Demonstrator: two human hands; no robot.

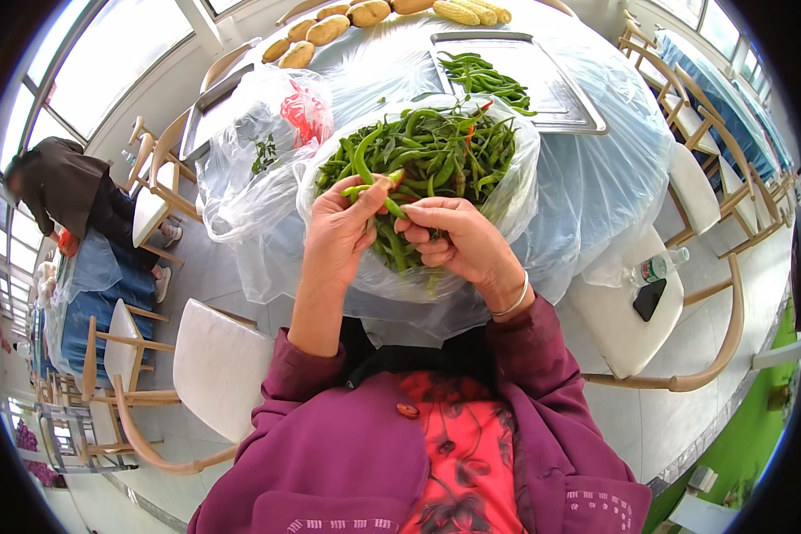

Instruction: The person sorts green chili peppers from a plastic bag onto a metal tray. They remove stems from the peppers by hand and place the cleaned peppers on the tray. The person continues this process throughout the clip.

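Note:
My left hand (347, 217) holds green chili peppers (366, 157), one pointing up between thumb and fingers. The thumb and forefinger of my right hand (450, 233) pinch the lower end of a green pepper beside it. Both hands are over a large clear plastic bag (524, 157) filled with green peppers (440, 150), with leaves and a few red ones among them. Beyond the bag, a pile of green peppers (487, 80) lies on the left part of a metal tray (561, 100). To the left, a second clear bag (240, 193) has leaf bits in or on it.
Potatoes (327, 30) and corn cobs (457, 12) lie at the far edge of the plastic-covered round table (601, 173). Another metal tray (207, 110) is at left. Chairs stand around; the right one (614, 300) bears a bottle (661, 265) and a phone (649, 299). A person bends at the far left.

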